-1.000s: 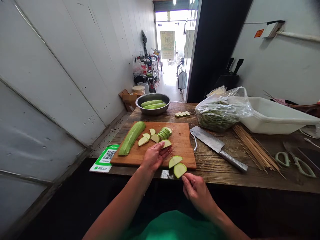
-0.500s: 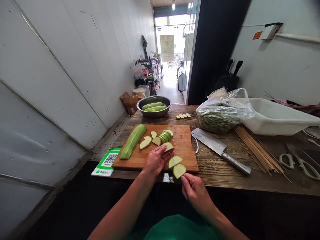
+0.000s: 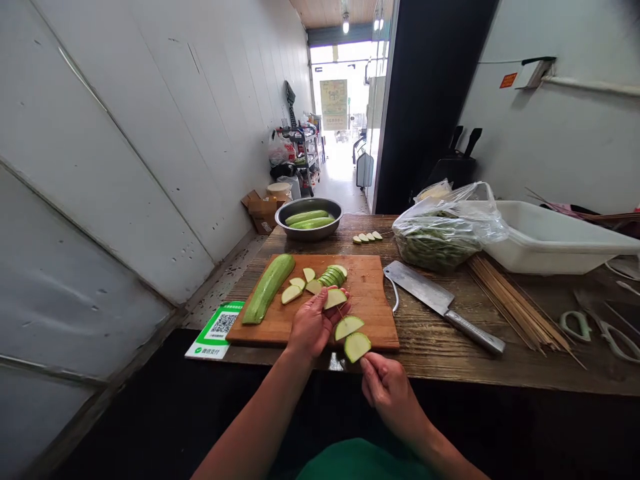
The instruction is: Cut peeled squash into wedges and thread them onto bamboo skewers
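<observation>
My left hand [image 3: 313, 325], over the near edge of the wooden cutting board [image 3: 369, 287], pinches a half-round zucchini slice [image 3: 335, 299]. In my right hand [image 3: 387, 380], closed in front of the board, is a thin skewer [image 3: 341, 312], mostly hidden. Two zucchini slices [image 3: 357, 347] are threaded on it, and its far end meets the slice in my left hand. On the board lie a cut length of zucchini [image 3: 270, 288], a few loose slices [image 3: 291, 294] and a leaning row of slices [image 3: 332, 275].
A cleaver [image 3: 425, 290] lies right of the board, beside a bundle of bamboo skewers [image 3: 520, 307] and scissors [image 3: 575, 325]. Behind are a metal bowl [image 3: 310, 233] of zucchini, a skewered row of slices [image 3: 367, 237], a plastic bag [image 3: 440, 233] of greens and a white tub [image 3: 555, 250].
The view has tilted up slightly, so the table sits a little lower in the picture. Both hands keep nearly the same pose, and the left hand's slice is slightly closer to the skewered ones.
</observation>
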Action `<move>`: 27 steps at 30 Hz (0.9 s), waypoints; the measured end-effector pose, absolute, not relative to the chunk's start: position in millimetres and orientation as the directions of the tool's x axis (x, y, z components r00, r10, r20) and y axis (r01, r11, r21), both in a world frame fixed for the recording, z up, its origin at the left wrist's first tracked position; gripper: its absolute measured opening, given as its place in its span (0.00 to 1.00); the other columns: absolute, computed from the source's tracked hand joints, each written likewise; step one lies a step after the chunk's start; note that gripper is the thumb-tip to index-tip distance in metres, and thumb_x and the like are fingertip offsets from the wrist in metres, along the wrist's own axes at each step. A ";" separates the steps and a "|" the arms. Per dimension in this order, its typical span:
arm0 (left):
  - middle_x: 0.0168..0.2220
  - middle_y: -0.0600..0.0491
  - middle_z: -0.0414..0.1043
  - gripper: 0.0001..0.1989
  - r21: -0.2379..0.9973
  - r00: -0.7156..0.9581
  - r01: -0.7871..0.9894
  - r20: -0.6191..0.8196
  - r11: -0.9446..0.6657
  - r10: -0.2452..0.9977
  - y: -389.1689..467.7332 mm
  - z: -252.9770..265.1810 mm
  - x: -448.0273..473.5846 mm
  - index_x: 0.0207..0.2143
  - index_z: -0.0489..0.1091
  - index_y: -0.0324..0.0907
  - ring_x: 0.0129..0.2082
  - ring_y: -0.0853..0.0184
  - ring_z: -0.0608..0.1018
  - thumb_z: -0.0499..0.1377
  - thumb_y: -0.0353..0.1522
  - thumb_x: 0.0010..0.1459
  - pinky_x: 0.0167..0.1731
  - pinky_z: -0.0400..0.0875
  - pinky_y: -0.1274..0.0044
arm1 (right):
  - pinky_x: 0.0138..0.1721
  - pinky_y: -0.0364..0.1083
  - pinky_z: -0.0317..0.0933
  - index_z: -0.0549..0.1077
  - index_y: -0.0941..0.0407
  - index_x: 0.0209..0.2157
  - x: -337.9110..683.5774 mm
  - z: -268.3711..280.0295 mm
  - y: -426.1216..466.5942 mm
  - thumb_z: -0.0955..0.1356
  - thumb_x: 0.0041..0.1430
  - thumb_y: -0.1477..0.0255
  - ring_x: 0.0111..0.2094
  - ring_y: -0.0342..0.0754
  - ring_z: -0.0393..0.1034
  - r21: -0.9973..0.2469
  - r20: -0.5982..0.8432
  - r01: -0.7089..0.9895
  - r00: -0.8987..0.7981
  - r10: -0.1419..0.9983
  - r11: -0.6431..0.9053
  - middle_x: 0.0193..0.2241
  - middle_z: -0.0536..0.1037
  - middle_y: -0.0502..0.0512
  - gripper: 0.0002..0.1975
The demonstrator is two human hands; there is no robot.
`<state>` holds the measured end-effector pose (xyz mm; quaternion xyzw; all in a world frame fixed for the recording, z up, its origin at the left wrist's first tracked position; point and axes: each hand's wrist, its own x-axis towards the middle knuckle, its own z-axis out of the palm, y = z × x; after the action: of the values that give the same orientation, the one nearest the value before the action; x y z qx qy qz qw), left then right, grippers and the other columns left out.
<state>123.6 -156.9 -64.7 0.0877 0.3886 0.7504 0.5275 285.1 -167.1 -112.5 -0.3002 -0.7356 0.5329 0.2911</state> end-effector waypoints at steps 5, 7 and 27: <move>0.32 0.42 0.73 0.06 0.698 -0.456 -0.700 -0.277 -0.149 0.846 -153.9 -65.4 125.3 0.31 0.69 0.32 0.35 0.61 0.76 0.53 0.25 0.55 0.39 0.72 0.67 | 0.18 0.39 0.43 0.54 0.55 0.20 284.1 -113.0 -167.8 0.57 0.61 0.68 0.17 0.38 0.49 -0.958 0.104 0.145 -0.631 0.769 0.249 0.15 0.53 0.44 0.15; 0.32 0.43 0.74 0.05 0.699 -0.470 -0.696 -0.272 -0.162 0.840 -152.1 -66.1 126.8 0.31 0.69 0.32 0.35 0.61 0.76 0.54 0.24 0.54 0.39 0.72 0.67 | 0.18 0.39 0.43 0.54 0.55 0.20 283.6 -114.2 -168.1 0.57 0.60 0.68 0.17 0.38 0.49 -0.957 0.105 0.149 -0.617 0.780 0.247 0.16 0.53 0.44 0.15; 0.31 0.44 0.74 0.04 0.741 -0.511 -0.651 -0.263 -0.168 0.819 -134.5 -77.9 131.3 0.30 0.70 0.32 0.29 0.64 0.77 0.57 0.25 0.50 0.37 0.72 0.71 | 0.18 0.41 0.45 0.54 0.54 0.18 270.0 -111.5 -161.9 0.56 0.61 0.67 0.15 0.39 0.51 -0.962 0.132 0.134 -0.533 0.836 0.238 0.12 0.57 0.45 0.17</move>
<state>131.3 -134.5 -77.9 0.0986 0.4256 0.7577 0.4847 270.0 -161.9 -111.5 -0.3419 -0.7087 0.5141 0.3414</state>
